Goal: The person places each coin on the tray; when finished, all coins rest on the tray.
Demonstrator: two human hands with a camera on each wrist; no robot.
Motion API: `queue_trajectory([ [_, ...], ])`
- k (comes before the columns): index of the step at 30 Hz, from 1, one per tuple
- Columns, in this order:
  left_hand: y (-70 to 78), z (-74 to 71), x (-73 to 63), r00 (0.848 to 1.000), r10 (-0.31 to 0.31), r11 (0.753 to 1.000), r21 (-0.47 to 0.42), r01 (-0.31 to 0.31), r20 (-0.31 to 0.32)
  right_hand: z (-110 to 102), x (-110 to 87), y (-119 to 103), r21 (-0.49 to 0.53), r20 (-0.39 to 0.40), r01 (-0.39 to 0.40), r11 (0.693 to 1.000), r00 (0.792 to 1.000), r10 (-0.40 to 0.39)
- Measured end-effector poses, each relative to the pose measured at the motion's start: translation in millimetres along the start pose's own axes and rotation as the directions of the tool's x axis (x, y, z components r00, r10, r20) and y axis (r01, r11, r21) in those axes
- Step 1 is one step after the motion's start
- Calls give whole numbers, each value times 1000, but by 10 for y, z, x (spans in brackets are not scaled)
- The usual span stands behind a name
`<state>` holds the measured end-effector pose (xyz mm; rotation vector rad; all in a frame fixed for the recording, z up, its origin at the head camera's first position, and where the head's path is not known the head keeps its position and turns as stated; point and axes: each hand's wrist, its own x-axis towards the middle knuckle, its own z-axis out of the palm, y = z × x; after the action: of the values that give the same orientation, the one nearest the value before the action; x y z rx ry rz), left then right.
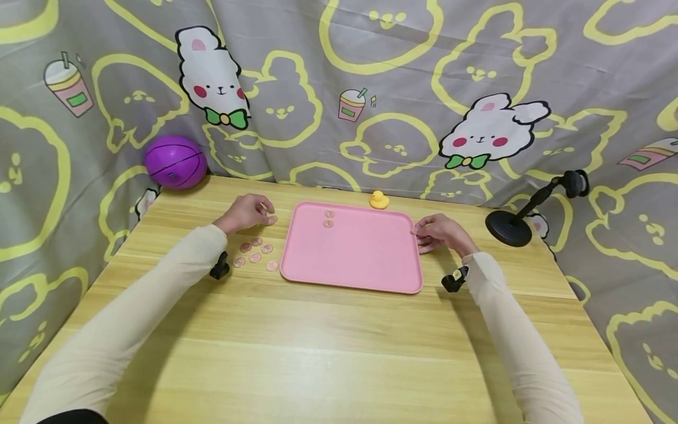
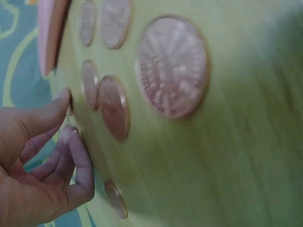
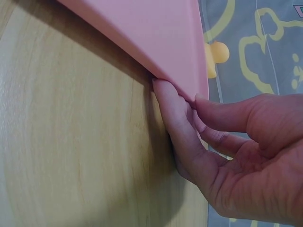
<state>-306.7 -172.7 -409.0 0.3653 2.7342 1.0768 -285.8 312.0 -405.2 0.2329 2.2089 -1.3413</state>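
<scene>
In the head view my left hand [image 1: 248, 213] is beside the pink tray's left edge, its thumb and forefinger tips at a copper-coloured coin [image 1: 272, 219]. From the left wrist, the thumb and curled fingers [image 2: 81, 163] close about that coin, which is mostly hidden behind them. Several more coins [image 1: 255, 257] lie loose on the wood nearer the body. Two coins [image 1: 328, 224] rest inside the pink tray [image 1: 349, 253], towards its far left. My right hand [image 1: 438, 232] grips the tray's right rim, thumb on top and fingers [image 3: 173, 111] along the side and underneath.
A yellow rubber duck [image 1: 378, 200] stands just behind the tray. At the back left sits a purple ball [image 1: 176, 162]; a black stand [image 1: 509, 227] is at the right. A patterned curtain [image 1: 296, 88] hangs along the wooden table's [image 1: 318, 347] back edge.
</scene>
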Motion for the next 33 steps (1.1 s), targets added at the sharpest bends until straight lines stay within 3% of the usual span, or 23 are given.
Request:
queue_trajectory([
  [4, 7, 21, -11, 1000, 14, 1000, 26, -14, -6, -7, -1, -1, 11, 4, -2, 1000, 1000, 2],
  [15, 18, 24, 6, 1000, -25, 1000, 14, 25, 14, -3, 5, 7, -5, 9, 8, 1000, 1000, -8],
  [22, 84, 12, 45, 999, -34, 994, -102, 35, 12, 0, -8, 9, -3, 13, 13, 1000, 1000, -13],
  [27, 144, 11, 48, 999, -46, 993, -115, 42, -29, 1, -14, 15, -4, 16, 24, 1000, 1000, -24],
  [33, 147, 37, 89, 998, -53, 977, -208, 42, -47, -2, -5, 20, -9, 11, 30, 1000, 999, -30],
])
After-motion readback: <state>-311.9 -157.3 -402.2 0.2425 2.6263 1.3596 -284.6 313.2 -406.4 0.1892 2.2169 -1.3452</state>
